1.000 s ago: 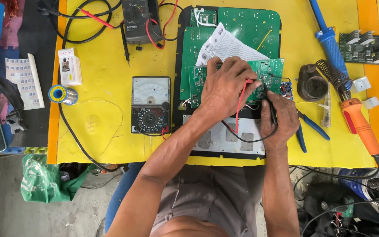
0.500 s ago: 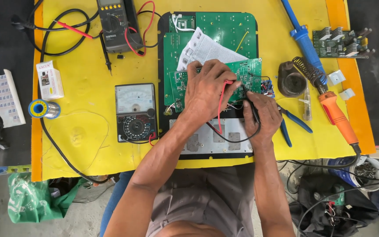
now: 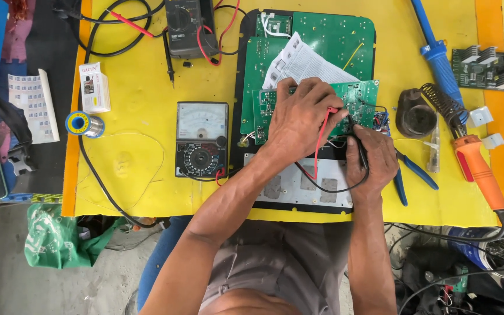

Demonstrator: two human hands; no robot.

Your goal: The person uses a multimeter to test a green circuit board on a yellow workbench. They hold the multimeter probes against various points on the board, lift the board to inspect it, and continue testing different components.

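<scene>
Bench [image 3: 147,169], yellow top, crowded with repair gear. At centre lies an opened black case [image 3: 239,105] with a large green board [image 3: 333,41] inside it and a pale metal plate [image 3: 298,189] along its near edge. A folded white paper [image 3: 304,64] rests on the large board.

Small green board [image 3: 360,99] sits tilted over the case, just below the paper. Both hands are on it.

Left hand [image 3: 301,119]: closed down over the small board, pinching the red probe lead [image 3: 320,146] between fingers; probe tip hidden under the hand.
Right hand [image 3: 371,154]: curled around the black probe [image 3: 360,149], tip at the board's right edge by a cluster of wires.

Both leads loop back over the metal plate toward the needle meter [image 3: 201,140], which lies flat just left of the case.

Progress, as judged: case is already open, board lifted free, probes placed. Testing looks under way; needle reading too small to tell. Nothing suggests reassembly has begun.

Untouched around: second meter [image 3: 188,26] at top, orange-handled soldering iron [image 3: 479,169] and blue pliers [image 3: 409,175] to the right, solder reel [image 3: 84,124] to the left.
</scene>
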